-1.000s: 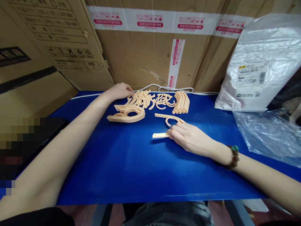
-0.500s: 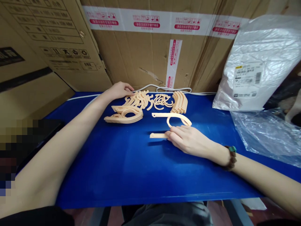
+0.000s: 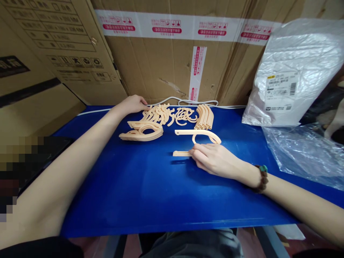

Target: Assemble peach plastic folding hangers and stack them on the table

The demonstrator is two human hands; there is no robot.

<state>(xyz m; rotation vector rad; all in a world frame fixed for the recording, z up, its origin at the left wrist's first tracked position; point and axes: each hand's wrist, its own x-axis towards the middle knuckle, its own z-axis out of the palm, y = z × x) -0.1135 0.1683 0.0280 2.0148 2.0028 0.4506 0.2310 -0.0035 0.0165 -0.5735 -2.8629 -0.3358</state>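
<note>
The right hand [image 3: 215, 161] lies low on the table [image 3: 139, 193], fingers half curled, their tips pinching the 3 o'clock end of a peach strip [image 3: 180, 153]. The strip's long axis runs 3 to 9 o'clock, free end pointing to 9 (a shadow beneath suggests it is slightly raised). At 12 o'clock of this hand lies a hooked piece [image 3: 200, 133], also lengthwise 3 to 9. The left hand [image 3: 133, 104] rests against the pile [image 3: 150, 123] at the table's 11 o'clock; whether it grips anything I cannot tell. The table is blue, with a white cable [image 3: 172, 100] along its far edge. Cardboard boxes [image 3: 166, 64] wall the back; a white bag [image 3: 290, 71] leans at 2 o'clock.
</note>
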